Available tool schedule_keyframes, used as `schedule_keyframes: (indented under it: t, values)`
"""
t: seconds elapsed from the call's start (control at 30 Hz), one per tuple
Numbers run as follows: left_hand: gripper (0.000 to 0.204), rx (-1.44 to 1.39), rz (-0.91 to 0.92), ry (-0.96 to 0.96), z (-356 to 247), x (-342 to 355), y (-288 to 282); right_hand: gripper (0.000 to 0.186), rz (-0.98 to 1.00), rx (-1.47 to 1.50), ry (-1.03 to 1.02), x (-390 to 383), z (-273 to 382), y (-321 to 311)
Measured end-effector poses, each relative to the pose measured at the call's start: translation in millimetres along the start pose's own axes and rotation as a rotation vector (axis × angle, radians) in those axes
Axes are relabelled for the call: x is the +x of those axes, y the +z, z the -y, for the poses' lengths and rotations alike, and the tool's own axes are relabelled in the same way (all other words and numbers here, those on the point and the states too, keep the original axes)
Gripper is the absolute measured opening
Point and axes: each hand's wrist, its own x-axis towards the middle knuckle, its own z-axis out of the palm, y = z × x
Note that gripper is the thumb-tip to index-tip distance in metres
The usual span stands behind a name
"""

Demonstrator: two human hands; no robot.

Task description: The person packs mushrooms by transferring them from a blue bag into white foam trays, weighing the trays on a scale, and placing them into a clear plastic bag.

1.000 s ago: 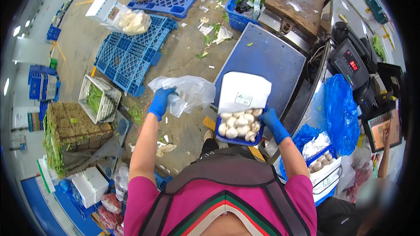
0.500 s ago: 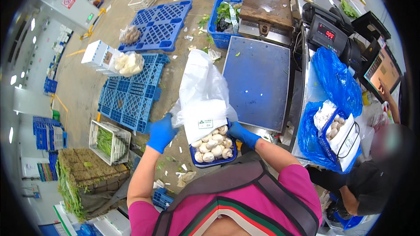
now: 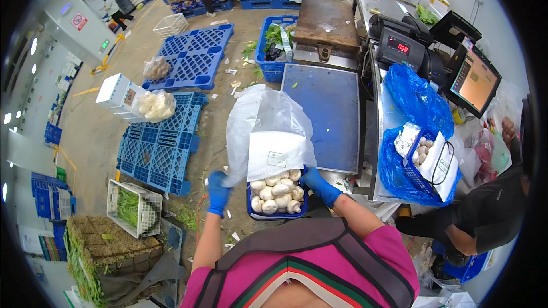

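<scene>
A blue plastic basket (image 3: 249, 208) full of white mushrooms (image 3: 281, 189) is in front of my body. From its far side rises a translucent plastic bag (image 3: 240, 120), spread wide, with a white printed sheet (image 3: 268, 151) lying over the far mushrooms. My left hand (image 3: 218, 193), in a blue glove, is left of the basket, its fingers closed on the bag's lower left edge. My right hand (image 3: 321, 187), also gloved, is at the basket's right rim, fingers closed where the bag's edge meets it; the fingertips are partly hidden.
A flat blue-topped platform (image 3: 322, 114) is just beyond, right. Blue pallets (image 3: 157, 142) and a crate of greens (image 3: 134, 211) are left. The steel counter at right bears a scale (image 3: 398, 48), a touchscreen (image 3: 474, 80) and a second mushroom basket (image 3: 419, 162). A person (image 3: 485, 217) sits there.
The view has tilted up and shifted. The bag has opened wider toward the left, and its sheet lies flatter. My left hand has dropped lower beside the basket. The person's hand has left the touchscreen.
</scene>
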Motion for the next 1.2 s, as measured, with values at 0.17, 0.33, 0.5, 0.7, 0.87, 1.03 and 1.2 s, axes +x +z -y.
schedule_keyframes:
  t: [0.17, 0.33, 0.5, 0.7, 0.87, 1.03, 1.2]
  values:
    - [0.022, -0.515, 0.143, -0.821, -31, 3, -38, 0.032, -0.014, 0.055, -0.008, -23, 11, -21]
    - [0.036, 0.307, 0.703, -0.483, 2, -61, 41, 0.031, 0.059, 0.196, 0.14, -35, 21, -27]
    - [0.034, -0.073, 0.743, -0.214, 4, -120, 66, 0.033, -0.194, 0.114, 0.147, -33, -9, -34]
    - [0.018, -0.262, 0.769, -0.32, -90, -68, -21, 0.02, -0.254, 0.141, 0.139, -24, -40, -70]
    - [0.026, -0.791, 0.378, -0.894, -17, -7, 22, 0.025, -0.352, 0.185, 0.006, -42, -23, -60]
    - [0.035, -1.514, 0.521, -1.108, 31, -65, 180, 0.024, -0.3, -0.005, -0.027, -38, -16, -58]
    - [0.036, -1.57, 0.512, -1.179, -3, -66, 195, 0.026, -0.393, 0.162, 0.236, -36, -17, -75]
